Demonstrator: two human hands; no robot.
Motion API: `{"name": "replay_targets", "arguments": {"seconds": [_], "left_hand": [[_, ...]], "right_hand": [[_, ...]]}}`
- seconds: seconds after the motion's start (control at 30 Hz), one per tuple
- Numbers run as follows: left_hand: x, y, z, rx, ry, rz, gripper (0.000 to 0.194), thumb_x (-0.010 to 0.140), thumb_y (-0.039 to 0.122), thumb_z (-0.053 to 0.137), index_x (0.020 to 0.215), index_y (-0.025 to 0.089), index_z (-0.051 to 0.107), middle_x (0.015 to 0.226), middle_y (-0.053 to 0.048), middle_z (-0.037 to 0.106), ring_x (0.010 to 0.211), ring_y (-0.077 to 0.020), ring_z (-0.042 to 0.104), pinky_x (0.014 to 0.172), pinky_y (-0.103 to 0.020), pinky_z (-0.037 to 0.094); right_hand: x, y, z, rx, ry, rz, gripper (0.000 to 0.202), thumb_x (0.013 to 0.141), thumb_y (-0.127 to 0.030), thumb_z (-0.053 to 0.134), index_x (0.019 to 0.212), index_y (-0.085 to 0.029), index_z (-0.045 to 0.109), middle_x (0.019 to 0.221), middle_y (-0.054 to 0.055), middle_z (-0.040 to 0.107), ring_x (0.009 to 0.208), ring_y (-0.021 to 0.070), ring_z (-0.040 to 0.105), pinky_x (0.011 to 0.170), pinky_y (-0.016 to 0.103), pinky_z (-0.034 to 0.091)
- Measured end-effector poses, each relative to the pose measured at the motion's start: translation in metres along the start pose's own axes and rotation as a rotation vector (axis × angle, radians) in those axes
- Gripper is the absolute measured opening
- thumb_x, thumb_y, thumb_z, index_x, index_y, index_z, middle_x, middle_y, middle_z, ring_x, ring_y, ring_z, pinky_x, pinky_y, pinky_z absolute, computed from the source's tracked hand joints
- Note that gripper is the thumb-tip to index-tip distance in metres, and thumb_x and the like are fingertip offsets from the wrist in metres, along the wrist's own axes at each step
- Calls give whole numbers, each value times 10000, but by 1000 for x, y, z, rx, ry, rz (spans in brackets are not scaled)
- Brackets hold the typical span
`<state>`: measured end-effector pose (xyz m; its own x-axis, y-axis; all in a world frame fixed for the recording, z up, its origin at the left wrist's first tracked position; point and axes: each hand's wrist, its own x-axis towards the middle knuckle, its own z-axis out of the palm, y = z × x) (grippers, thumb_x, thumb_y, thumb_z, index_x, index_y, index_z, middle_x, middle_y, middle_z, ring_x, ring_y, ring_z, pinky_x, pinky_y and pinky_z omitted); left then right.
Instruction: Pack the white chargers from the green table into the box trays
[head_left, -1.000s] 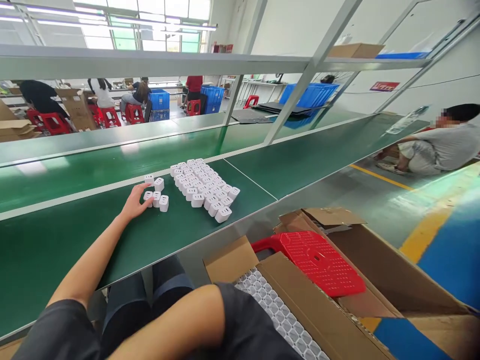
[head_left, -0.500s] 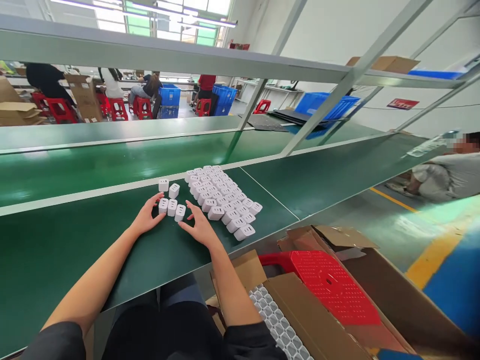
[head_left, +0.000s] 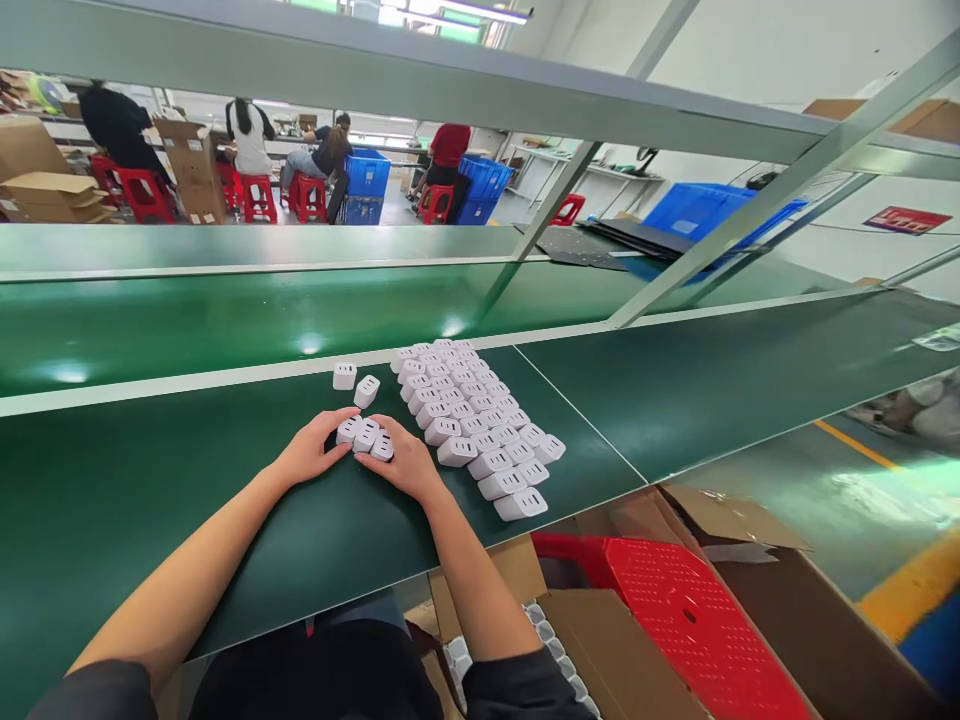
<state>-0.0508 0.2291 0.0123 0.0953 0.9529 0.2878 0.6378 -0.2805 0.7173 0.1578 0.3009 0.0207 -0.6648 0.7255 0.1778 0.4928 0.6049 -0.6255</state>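
Three white USB chargers (head_left: 366,435) stand side by side on the green bench, squeezed between my two hands. My left hand (head_left: 315,448) curls its thumb and fingers round the left end of this short row. At the other end, my right hand (head_left: 405,458) grips the rightmost charger (head_left: 382,446). Just beyond my fingers are two loose chargers, one upright (head_left: 344,376) and one slightly turned (head_left: 367,391). To the right of my right hand, a tight block of chargers (head_left: 472,400) stands in slanting rows, port faces up.
Below the bench's right edge sit an open carton (head_left: 615,640) with white pieces in it and a red stool (head_left: 690,610). A slanting metal post (head_left: 652,290) rises beyond the chargers. Blue crates (head_left: 697,210) and seated people are in the background.
My hands have closed in from both sides, pressing the three chargers together. The two loose ones and the block stay put on the bench; the head view has shifted.
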Motion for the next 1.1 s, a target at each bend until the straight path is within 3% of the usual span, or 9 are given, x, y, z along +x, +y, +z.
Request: {"name": "replay_targets", "arguments": {"seconds": [0.2, 0.27, 0.4, 0.53, 0.67, 0.77, 0.97, 1.1], "left_hand": [[-2, 5, -6, -8, -71, 51, 671, 870, 265, 565, 1507, 261, 354, 1518, -82, 452, 1356, -272, 475, 1154, -461, 406], [1, 3, -10, -58, 5, 34, 667, 841, 237, 559, 1485, 258, 388, 1499, -87, 473, 1313, -264, 515, 1098, -445, 470], [22, -4, -19, -26, 273, -80, 474, 871, 225, 472, 1341, 225, 528, 1343, -91, 599, 1158, -227, 606, 954, -415, 560], [57, -1, -22, 69, 353, -57, 400, 899, 234, 442, 1275, 189, 569, 1270, -103, 637, 1142, -232, 600, 946, -420, 550], [87, 8, -17, 156, 405, 41, 344, 890, 253, 487, 1201, 201, 624, 1238, -87, 643, 1231, -261, 522, 1122, -485, 400], [91, 4, -10, 195, 461, 77, 328, 907, 276, 474, 1188, 201, 625, 1263, -93, 623, 1272, -277, 475, 1157, -504, 338], [79, -17, 0, 225, 520, 77, 370, 904, 282, 471, 1245, 189, 581, 1252, -115, 609, 1261, -287, 477, 1139, -499, 344], [78, -21, 3, 228, 522, 102, 398, 900, 271, 480, 1276, 177, 568, 1252, -119, 611, 1246, -289, 484, 1122, -482, 363]], "right_hand": [[-1, -4, 0, -149, 131, 89, 574, 823, -557, 685, 1291, -241, 580, 1182, 60, 686, 1003, 256, 671, 762, 325, 526], [-3, -4, 0, -183, 221, 53, 577, 808, -583, 694, 1256, -229, 614, 1158, 77, 681, 1039, 273, 644, 843, 358, 514], [-4, -10, 0, -210, 323, -83, 628, 821, -590, 682, 1320, -218, 593, 1288, 112, 618, 1184, 309, 554, 1028, 436, 432], [9, -31, 4, -292, 185, -109, 715, 874, -617, 610, 1452, -215, 488, 1375, 131, 574, 1236, 317, 519, 988, 424, 453], [19, -44, 6, -376, 2, -6, 623, 934, -589, 549, 1413, -192, 536, 1138, 120, 690, 1028, 278, 611, 840, 358, 497], [-7, -37, -2, -373, 75, 52, 601, 951, -587, 520, 1402, -190, 544, 1056, 101, 702, 991, 265, 621, 809, 340, 500], [-100, -6, -28, -449, 453, 333, 567, 989, -565, 447, 1370, -165, 573, 1074, 147, 680, 987, 287, 615, 868, 395, 461], [-109, 2, -30, -622, 537, 400, 529, 995, -527, 456, 1332, -144, 596, 1102, 162, 648, 1000, 298, 573, 827, 408, 418]]}}
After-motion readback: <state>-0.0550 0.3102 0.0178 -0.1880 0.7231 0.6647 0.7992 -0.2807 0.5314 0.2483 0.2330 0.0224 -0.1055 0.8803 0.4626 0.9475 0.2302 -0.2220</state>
